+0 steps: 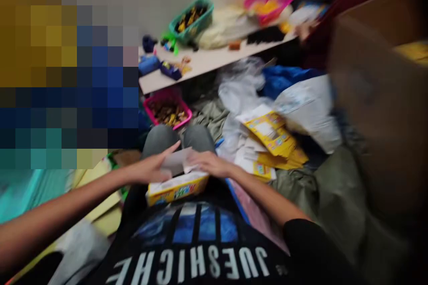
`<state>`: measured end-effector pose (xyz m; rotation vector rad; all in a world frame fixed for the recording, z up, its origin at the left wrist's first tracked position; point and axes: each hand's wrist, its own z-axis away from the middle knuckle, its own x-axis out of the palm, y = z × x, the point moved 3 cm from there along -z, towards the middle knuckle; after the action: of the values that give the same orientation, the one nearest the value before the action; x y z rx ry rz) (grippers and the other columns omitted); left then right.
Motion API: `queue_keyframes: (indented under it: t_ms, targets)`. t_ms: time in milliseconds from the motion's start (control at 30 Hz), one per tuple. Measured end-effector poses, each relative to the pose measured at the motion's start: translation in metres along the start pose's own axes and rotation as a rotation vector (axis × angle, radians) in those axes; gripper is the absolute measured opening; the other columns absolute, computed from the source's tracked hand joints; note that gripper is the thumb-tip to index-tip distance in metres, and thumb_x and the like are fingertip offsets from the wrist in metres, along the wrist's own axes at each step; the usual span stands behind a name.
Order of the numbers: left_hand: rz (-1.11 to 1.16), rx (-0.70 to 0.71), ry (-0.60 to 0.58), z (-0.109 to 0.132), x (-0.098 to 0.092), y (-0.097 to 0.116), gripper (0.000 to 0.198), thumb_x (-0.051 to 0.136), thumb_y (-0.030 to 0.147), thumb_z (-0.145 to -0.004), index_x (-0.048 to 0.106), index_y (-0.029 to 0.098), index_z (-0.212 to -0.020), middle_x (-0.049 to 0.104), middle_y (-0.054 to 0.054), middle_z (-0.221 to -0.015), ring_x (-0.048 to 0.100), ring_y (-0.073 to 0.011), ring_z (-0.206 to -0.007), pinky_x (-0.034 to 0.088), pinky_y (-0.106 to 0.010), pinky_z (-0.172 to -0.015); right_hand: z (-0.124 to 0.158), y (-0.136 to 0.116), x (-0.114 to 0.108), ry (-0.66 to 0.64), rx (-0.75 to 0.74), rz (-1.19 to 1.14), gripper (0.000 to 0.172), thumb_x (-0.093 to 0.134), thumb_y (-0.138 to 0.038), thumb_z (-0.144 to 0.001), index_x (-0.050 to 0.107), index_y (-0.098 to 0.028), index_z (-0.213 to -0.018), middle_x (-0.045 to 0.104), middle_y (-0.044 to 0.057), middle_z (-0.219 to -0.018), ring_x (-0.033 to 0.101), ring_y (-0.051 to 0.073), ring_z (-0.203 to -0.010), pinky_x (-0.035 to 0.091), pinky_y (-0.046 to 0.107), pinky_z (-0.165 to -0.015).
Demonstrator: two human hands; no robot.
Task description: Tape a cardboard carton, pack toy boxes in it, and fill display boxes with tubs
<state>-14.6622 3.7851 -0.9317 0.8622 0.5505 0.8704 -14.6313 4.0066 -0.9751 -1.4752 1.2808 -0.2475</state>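
A small yellow cardboard box point(179, 189) with printed lettering rests on my lap, its white inner flaps raised and its top side open. My left hand point(150, 168) grips the box's left end, one finger stretched up past the raised flap. At the far right edge, my right hand point(210, 163) has its fingers bent over the white flap point(179, 160). Motion blur softens the fingertips, and the inside of the box is mostly hidden.
Ahead stands a low white table point(200, 64) with a teal basket point(190, 20), a pink basket point(269, 4) and small toy-like parts. Below it sits another pink basket point(169, 109). Flattened yellow cartons point(274, 136) and plastic bags point(240, 84) lie right; a large cardboard box point(377, 107) stands beyond.
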Motion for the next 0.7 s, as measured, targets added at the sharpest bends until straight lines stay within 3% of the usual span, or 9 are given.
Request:
queue_keyframes:
  t_ms: [67,133,200,267,333,433,500,600,700]
  targets:
    - [-0.285,0.021,-0.125,0.011,-0.009,-0.023,0.091,0.079,0.021,-0.063,0.037,0.024,-0.144,0.04,-0.006,-0.146,0.035,-0.0329,-0.133,0.021,-0.041,-0.113,0.013,0.033,0.025,-0.055,0.059,-0.092,0.063,0.036,-0.068,-0.089,0.057,-0.015,-0.117,0.048,0.014,-0.134,0.042,0.024,-0.127,0.034,0.043,-0.107]
    - [-0.534,0.117,-0.289,0.011,-0.016,-0.028,0.074,0.068,0.032,-0.076,0.038,0.024,-0.144,0.032,-0.005,-0.15,0.03,-0.0302,-0.137,0.018,-0.038,-0.114,0.026,0.054,0.036,-0.079,0.155,-0.122,0.076,0.053,-0.07,-0.078,0.044,-0.017,-0.131,0.024,0.018,-0.148,0.023,0.028,-0.139,0.023,0.049,-0.112]
    - [-0.602,0.161,-0.36,0.005,-0.023,-0.028,0.064,0.056,0.043,-0.085,0.039,0.025,-0.143,0.027,-0.003,-0.152,0.024,-0.0286,-0.14,0.015,-0.036,-0.114,0.035,0.063,0.042,-0.133,0.219,-0.163,0.085,0.061,-0.071,-0.071,0.037,-0.019,-0.133,0.009,0.019,-0.151,0.012,0.029,-0.142,0.02,0.052,-0.112]
    - [-0.59,0.104,-0.339,-0.003,-0.029,-0.03,0.055,0.039,0.05,-0.092,0.04,0.03,-0.142,0.026,0.0,-0.153,0.025,-0.028,-0.14,0.017,-0.037,-0.113,0.035,0.064,0.048,-0.182,0.24,-0.215,0.081,0.064,-0.069,-0.07,0.038,-0.02,-0.128,0.004,0.018,-0.152,0.008,0.029,-0.143,0.019,0.05,-0.113]
    - [-0.563,0.028,-0.32,-0.011,-0.031,-0.035,0.052,0.027,0.052,-0.094,0.053,0.031,-0.134,0.032,0.0,-0.151,0.036,-0.0281,-0.133,0.026,-0.035,-0.109,0.028,0.063,0.057,-0.214,0.245,-0.264,0.074,0.066,-0.066,-0.071,0.04,-0.021,-0.123,0.002,0.017,-0.152,0.008,0.028,-0.143,0.021,0.048,-0.113]
    - [-0.59,0.021,-0.302,-0.021,-0.031,-0.042,0.05,0.043,0.051,-0.089,0.061,0.022,-0.124,0.049,-0.007,-0.138,0.051,-0.027,-0.117,0.039,-0.031,-0.096,0.015,0.061,0.069,-0.251,0.234,-0.331,0.065,0.067,-0.061,-0.073,0.042,-0.022,-0.118,0.005,0.015,-0.151,0.011,0.026,-0.143,0.026,0.044,-0.111]
    - [-0.638,-0.014,-0.284,-0.026,-0.032,-0.048,0.062,0.052,0.049,-0.084,0.046,0.018,-0.138,0.05,-0.011,-0.136,0.054,-0.0276,-0.113,0.042,-0.031,-0.092,0.01,0.06,0.073,-0.238,0.222,-0.345,0.061,0.068,-0.06,-0.073,0.045,-0.021,-0.115,0.008,0.014,-0.15,0.015,0.027,-0.141,0.027,0.044,-0.111]
    - [-0.779,-0.119,-0.334,-0.027,-0.034,-0.056,0.079,0.048,0.049,-0.086,0.015,0.019,-0.152,0.036,-0.014,-0.148,0.047,-0.0329,-0.122,0.038,-0.037,-0.096,0.008,0.058,0.073,-0.23,0.236,-0.361,0.052,0.064,-0.06,-0.076,0.053,-0.021,-0.109,0.009,0.011,-0.151,0.022,0.028,-0.139,0.025,0.045,-0.112]
    - [-0.862,-0.125,-0.419,-0.022,-0.029,-0.056,0.078,0.043,0.048,-0.089,0.008,0.021,-0.152,0.026,-0.012,-0.153,0.038,-0.0334,-0.131,0.033,-0.039,-0.103,0.009,0.053,0.07,-0.246,0.242,-0.383,0.048,0.061,-0.059,-0.079,0.057,-0.021,-0.108,0.006,0.008,-0.152,0.024,0.028,-0.137,0.024,0.045,-0.113]
